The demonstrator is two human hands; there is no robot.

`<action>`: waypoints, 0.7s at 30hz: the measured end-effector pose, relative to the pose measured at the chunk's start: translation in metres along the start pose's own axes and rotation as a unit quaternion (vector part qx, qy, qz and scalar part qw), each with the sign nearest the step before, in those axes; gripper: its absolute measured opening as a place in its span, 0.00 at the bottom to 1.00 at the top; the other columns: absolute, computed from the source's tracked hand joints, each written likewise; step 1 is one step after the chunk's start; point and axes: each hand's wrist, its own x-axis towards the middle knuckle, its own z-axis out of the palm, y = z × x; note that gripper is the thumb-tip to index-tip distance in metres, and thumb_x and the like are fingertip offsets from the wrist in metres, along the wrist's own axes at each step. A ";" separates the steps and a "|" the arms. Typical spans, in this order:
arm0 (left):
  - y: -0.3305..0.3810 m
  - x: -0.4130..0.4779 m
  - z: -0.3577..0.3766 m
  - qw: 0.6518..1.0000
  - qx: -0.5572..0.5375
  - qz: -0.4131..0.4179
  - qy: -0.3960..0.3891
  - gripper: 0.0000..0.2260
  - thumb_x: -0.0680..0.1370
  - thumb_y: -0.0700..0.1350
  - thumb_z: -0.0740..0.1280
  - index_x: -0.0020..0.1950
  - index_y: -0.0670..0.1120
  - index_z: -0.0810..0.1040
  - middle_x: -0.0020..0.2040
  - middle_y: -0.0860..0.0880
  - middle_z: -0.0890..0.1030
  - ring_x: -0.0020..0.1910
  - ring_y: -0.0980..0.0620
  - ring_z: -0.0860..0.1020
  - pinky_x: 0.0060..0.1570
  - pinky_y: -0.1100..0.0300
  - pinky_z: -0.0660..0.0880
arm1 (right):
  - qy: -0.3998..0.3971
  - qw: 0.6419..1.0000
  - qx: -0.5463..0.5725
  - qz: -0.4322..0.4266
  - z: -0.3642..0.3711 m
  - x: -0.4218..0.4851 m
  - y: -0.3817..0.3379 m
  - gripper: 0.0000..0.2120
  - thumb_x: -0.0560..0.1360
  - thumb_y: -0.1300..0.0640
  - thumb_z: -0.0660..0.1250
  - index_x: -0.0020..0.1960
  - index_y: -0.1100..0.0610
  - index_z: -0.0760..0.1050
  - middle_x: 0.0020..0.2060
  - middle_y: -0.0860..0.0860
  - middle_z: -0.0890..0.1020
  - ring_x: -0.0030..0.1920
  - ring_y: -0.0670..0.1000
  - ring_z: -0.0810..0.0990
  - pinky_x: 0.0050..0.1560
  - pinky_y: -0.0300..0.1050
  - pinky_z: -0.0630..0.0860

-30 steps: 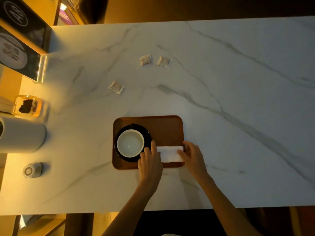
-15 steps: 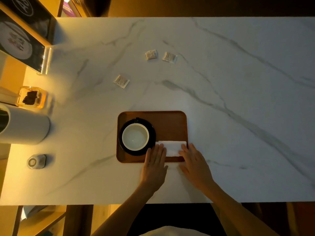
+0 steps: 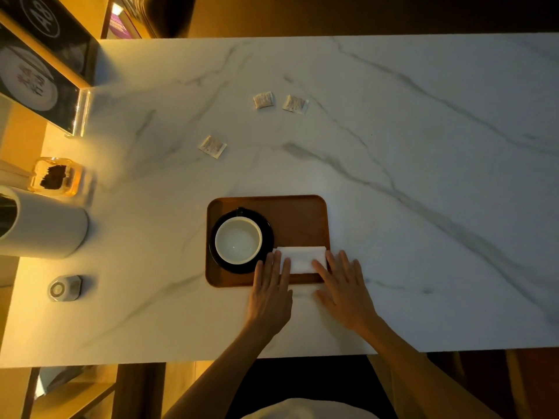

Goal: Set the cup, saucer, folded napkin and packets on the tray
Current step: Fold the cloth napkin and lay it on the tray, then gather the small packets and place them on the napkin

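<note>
We read this as a café: marble table (image 3: pixel 393 207), menu stand (image 3: pixel 39 77) at 10 o'clock, table buzzer (image 3: pixel 64 288) at 9.

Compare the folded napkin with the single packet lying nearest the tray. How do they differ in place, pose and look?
The folded napkin lies on the wooden tray, while the nearest packet lies on the bare marble table.
The napkin sits square to the tray's edge; the packet sits askew.
The napkin is plain white and larger; the packet is smaller and carries faint print.
The left hand and right hand rest on the napkin; nothing touches the packet.
Both lie flat.
</note>
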 end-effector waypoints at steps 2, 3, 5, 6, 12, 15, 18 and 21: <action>0.000 -0.002 -0.001 1.000 0.012 0.000 0.000 0.39 0.76 0.56 0.62 0.79 0.44 0.45 0.80 0.39 0.42 0.79 0.42 0.39 0.76 0.41 0.42 | -0.006 1.000 -0.011 -0.005 0.000 -0.001 0.000 0.34 0.77 0.34 0.47 0.78 0.45 0.44 0.79 0.54 0.49 0.77 0.62 0.48 0.74 0.66 0.47; 0.001 -0.001 -0.002 1.000 0.013 -0.001 0.000 0.39 0.76 0.56 0.61 0.79 0.45 0.45 0.80 0.39 0.42 0.78 0.42 0.38 0.76 0.40 0.42 | -0.009 1.000 -0.007 -0.005 -0.001 -0.002 0.000 0.34 0.77 0.33 0.46 0.78 0.45 0.43 0.79 0.55 0.49 0.77 0.62 0.48 0.74 0.66 0.46; 0.001 -0.001 -0.006 1.000 0.005 -0.002 0.003 0.37 0.77 0.57 0.59 0.79 0.46 0.45 0.80 0.40 0.43 0.78 0.42 0.39 0.76 0.40 0.44 | -0.017 1.000 0.005 0.005 -0.006 -0.002 -0.003 0.34 0.77 0.33 0.45 0.78 0.45 0.43 0.79 0.55 0.49 0.77 0.62 0.47 0.74 0.65 0.46; 0.002 -0.001 -0.009 1.000 0.002 0.001 0.003 0.36 0.77 0.57 0.59 0.79 0.47 0.45 0.80 0.40 0.43 0.78 0.41 0.39 0.76 0.40 0.45 | -0.019 1.000 0.014 0.013 -0.010 -0.003 -0.004 0.33 0.77 0.33 0.44 0.78 0.44 0.43 0.78 0.55 0.49 0.77 0.62 0.47 0.74 0.65 0.46; 0.009 -0.012 -0.042 1.000 -0.015 0.012 -0.010 0.26 0.82 0.54 0.55 0.77 0.47 0.55 0.79 0.44 0.57 0.79 0.44 0.51 0.75 0.47 0.53 | 0.003 0.988 0.120 0.096 -0.048 -0.022 0.000 0.30 0.79 0.37 0.44 0.78 0.46 0.48 0.78 0.52 0.53 0.78 0.55 0.47 0.76 0.60 0.48; 0.017 -0.016 -0.076 0.999 -0.017 -0.012 0.037 0.21 0.82 0.55 0.55 0.71 0.46 0.67 0.73 0.45 0.71 0.74 0.45 0.66 0.70 0.49 0.66 | 0.052 0.982 0.150 0.099 -0.073 -0.030 0.011 0.29 0.80 0.39 0.48 0.78 0.47 0.51 0.78 0.53 0.52 0.78 0.56 0.46 0.76 0.59 0.48; 0.025 -0.013 -0.110 0.996 -0.006 -0.034 0.079 0.23 0.82 0.57 0.50 0.71 0.46 0.68 0.74 0.45 0.69 0.75 0.46 0.64 0.72 0.48 0.64 | 0.079 0.987 0.110 0.088 -0.101 -0.031 0.025 0.31 0.79 0.37 0.50 0.78 0.44 0.45 0.79 0.54 0.45 0.78 0.58 0.41 0.74 0.58 0.43; 0.032 -0.009 -0.139 0.993 -0.001 -0.091 0.076 0.27 0.82 0.60 0.45 0.77 0.49 0.58 0.79 0.45 0.57 0.79 0.43 0.53 0.76 0.43 0.52 | 0.084 0.990 0.094 0.070 -0.132 -0.026 0.039 0.33 0.77 0.33 0.46 0.77 0.42 0.41 0.78 0.54 0.43 0.77 0.60 0.41 0.74 0.60 0.44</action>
